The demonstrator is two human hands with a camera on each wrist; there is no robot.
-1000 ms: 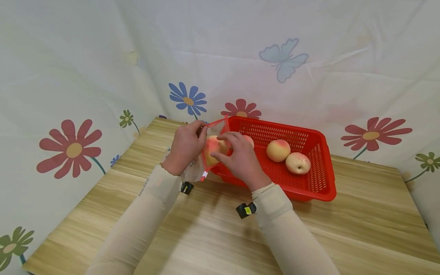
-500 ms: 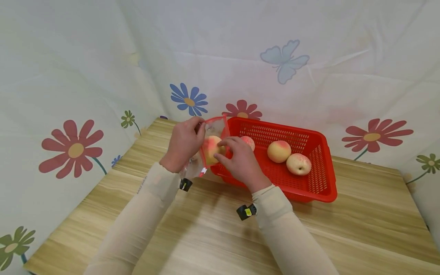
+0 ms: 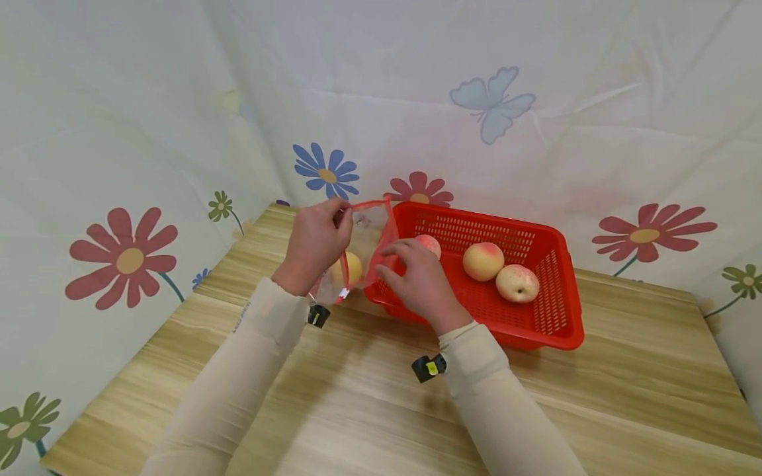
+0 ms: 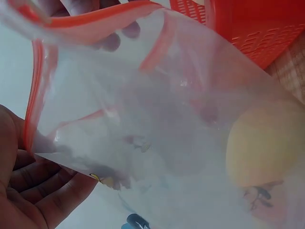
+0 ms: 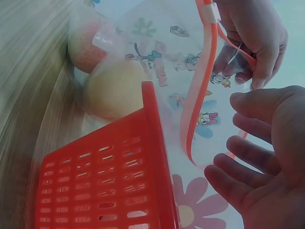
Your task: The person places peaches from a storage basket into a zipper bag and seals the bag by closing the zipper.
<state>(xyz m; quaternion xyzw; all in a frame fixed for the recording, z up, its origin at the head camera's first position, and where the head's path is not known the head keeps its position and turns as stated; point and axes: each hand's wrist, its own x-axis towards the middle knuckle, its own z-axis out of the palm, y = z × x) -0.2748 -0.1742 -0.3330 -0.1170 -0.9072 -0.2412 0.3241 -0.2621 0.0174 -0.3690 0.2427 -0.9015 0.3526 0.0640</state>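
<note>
My left hand (image 3: 315, 241) pinches the edge of a clear zip bag (image 3: 385, 228) with a red strip along its mouth; the mouth gapes toward the basket. A white slider (image 5: 209, 13) sits on the strip. Low inside the bag lies a yellow peach (image 5: 114, 90), and beside it a pinker peach (image 5: 88, 45); both show in the right wrist view. My right hand (image 3: 419, 281) is at the mouth with spread, slightly bent fingers and nothing in them. In the left wrist view, fingertips (image 4: 112, 42) of the right hand show through the plastic.
Right of the bag stands a red plastic basket (image 3: 568, 311) with slotted walls. In it are a pink peach (image 3: 428, 244), partly behind my right hand, a yellow peach (image 3: 483, 261) and a pale peach (image 3: 516, 284). The wood-grain table (image 3: 369, 410) meets a flowered cloth (image 3: 381, 79) behind.
The peach at the bag's mouth has left my right fingers and dropped down and left into the bag. My left hand has shifted slightly left, and the mouth gapes wider.
</note>
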